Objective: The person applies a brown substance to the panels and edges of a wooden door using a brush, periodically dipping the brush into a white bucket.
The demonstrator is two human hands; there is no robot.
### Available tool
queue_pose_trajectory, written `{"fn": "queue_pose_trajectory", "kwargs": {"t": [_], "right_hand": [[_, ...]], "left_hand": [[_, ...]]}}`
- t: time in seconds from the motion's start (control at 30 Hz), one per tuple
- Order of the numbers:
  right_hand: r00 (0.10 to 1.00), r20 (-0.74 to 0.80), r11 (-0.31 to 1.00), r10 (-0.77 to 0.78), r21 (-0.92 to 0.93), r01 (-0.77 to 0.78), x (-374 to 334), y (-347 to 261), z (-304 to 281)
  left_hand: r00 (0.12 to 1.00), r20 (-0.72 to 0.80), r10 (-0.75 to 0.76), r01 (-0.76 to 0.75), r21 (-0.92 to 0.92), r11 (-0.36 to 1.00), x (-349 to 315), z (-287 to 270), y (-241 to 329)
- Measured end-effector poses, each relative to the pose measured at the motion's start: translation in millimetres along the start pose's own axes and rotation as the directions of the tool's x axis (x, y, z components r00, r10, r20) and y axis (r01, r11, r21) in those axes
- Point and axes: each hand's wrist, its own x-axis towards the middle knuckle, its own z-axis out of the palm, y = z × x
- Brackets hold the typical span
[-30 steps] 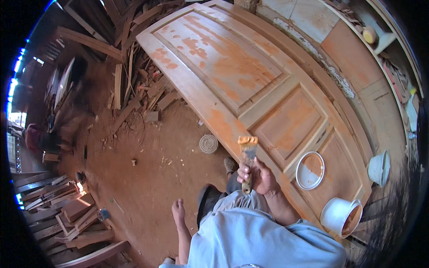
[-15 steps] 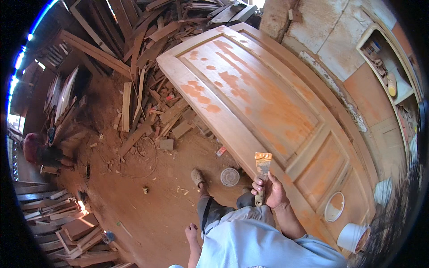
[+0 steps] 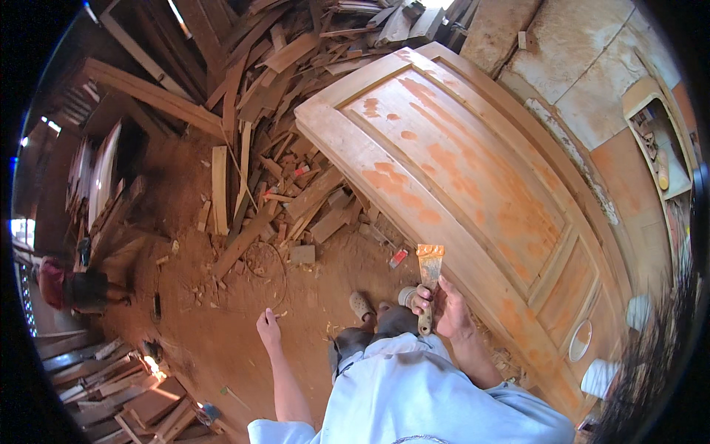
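Flanking the dirt floor (image 3: pixel 200 318), a scrap-wood pile (image 3: pixel 318 194) lies far left and a panelled door (image 3: pixel 481 194) right. Floor extends left from the door's edge. The right hand (image 3: pixel 452 309) grips a putty knife (image 3: pixel 430 277), orange-tipped blade raised; the left hand (image 3: pixel 268 327) hangs loosely curled, contents indeterminate.

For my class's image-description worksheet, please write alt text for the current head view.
A person's right hand holds a putty knife with orange paste on its blade, beside a panelled wooden door patched with orange. The left hand hangs over a brown floor; scrap wood lies heaped beyond.
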Motion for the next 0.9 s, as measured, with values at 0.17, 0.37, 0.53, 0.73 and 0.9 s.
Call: {"fn": "queue_pose_trajectory", "kwargs": {"t": [0.17, 0.37, 0.53, 0.73, 0.9], "right_hand": [[0.984, -0.093, 0.986, -0.155, 0.043, 0.159, 24, -12, -1], [0.939, -0.173, 0.944, -0.296, 0.100, 0.315, 70, -34, 0], [0.978, -0.089, 0.951, -0.190, 0.229, 0.206, 142, -56, 2], [0.973, -0.063, 0.948, -0.222, 0.220, 0.230, 194, -112, 13], [0.927, -0.173, 0.908, -0.333, 0.205, 0.365, 212, -160, 6]], "left_hand": [[1.000, 0.007, 0.027, -0.027, 0.093, 0.995, 49, 52, -29], [0.828, 0.556, 0.068, -0.242, 0.246, 0.939, 6, 164, 50], [0.612, 0.775, 0.155, -0.494, 0.222, 0.840, 46, 171, 131], [0.917, 0.391, 0.085, -0.230, 0.343, 0.911, 151, 139, 206], [0.954, 0.237, 0.183, -0.228, 0.179, 0.957, 204, 152, 239]]}}
